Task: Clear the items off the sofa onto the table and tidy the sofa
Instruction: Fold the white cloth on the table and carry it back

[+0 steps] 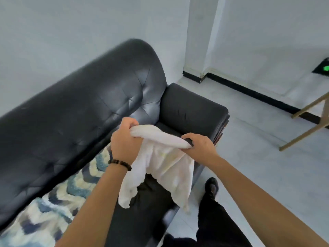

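Gripping white cloth (165, 163) above black sofa (80, 107): left hand (124, 143) fisted on one bunched end, right hand (199, 145) clenched on other; patterned blanket (53, 202) on seat.

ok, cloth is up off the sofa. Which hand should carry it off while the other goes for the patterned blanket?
Right hand carries: it grips the white cloth on the armrest side, by open floor. Left hand is nearer the patterned blanket on the sofa seat. The table isn't clearly in view, so this is tentative.

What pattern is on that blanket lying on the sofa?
Wavy blue, navy and cream bands on the blanket, head view.
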`<state>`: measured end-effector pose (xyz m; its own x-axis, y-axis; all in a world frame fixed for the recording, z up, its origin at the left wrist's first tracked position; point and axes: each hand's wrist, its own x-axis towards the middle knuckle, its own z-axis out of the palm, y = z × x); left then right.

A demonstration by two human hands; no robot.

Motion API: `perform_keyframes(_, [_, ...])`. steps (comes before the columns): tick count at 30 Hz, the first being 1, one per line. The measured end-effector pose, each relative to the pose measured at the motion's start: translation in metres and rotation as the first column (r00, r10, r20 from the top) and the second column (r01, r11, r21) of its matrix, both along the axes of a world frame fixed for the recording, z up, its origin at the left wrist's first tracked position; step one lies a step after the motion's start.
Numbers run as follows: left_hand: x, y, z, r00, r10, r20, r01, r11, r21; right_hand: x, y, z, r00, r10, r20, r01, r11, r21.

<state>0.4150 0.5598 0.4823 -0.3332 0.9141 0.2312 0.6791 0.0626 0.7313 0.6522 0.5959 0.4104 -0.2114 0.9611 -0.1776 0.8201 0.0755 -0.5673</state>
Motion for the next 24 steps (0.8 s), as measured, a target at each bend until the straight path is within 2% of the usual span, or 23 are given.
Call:
perform_keyframes(3, [0.007,0.012,0.052,0.992,-0.115,0.052,0.11,0.99,0.088,0.018,-0.011,0.054,0.995,-0.02,0.096,0.009,0.994,0.111])
perform_keyframes(6, [0.042,0.023,0.101,0.955,-0.29,0.068,0.282,0.954,0.106,0.042,-0.027,0.097,0.993,-0.106,0.058,0.097,0.985,0.144])
perform_keyframes(8, [0.074,0.028,0.13,0.902,-0.423,0.087,0.423,0.906,0.011,0.066,-0.034,0.116,0.976,-0.209,-0.055,0.215,0.967,0.14])
perform_keyframes(10, [0.105,0.029,0.157,0.829,-0.553,0.085,0.559,0.817,-0.14,0.096,-0.036,0.134,0.944,-0.303,-0.127,0.322,0.933,0.163])
perform_keyframes(12, [0.129,0.03,0.178,0.749,-0.662,0.008,0.64,0.721,-0.264,0.132,-0.035,0.152,0.902,-0.397,-0.167,0.427,0.878,0.218])
perform_keyframes(14, [0.155,0.029,0.191,0.67,-0.741,-0.028,0.678,0.628,-0.382,0.171,-0.038,0.171,0.818,-0.5,-0.283,0.564,0.794,0.226])
perform_keyframes(16, [0.188,0.028,0.197,0.65,-0.751,0.115,0.73,0.576,-0.366,0.206,-0.045,0.185,0.715,-0.554,-0.426,0.673,0.711,0.203])
perform_keyframes(17, [0.207,0.027,0.2,0.654,-0.707,0.269,0.755,0.588,-0.289,0.222,-0.05,0.189,0.667,-0.552,-0.501,0.706,0.683,0.187])
perform_keyframes(19, [0.257,0.022,0.208,0.577,-0.586,0.569,0.762,0.637,-0.117,0.25,-0.063,0.19,0.569,-0.517,-0.64,0.745,0.653,0.135])
perform_keyframes(21, [0.315,0.015,0.221,0.475,-0.519,0.711,0.763,0.645,-0.04,0.276,-0.078,0.183,0.564,-0.485,-0.668,0.754,0.632,0.179])
perform_keyframes(24, [0.405,0.005,0.234,0.346,-0.511,0.787,0.807,0.59,0.028,0.318,-0.108,0.156,0.663,-0.384,-0.642,0.663,0.699,0.267])
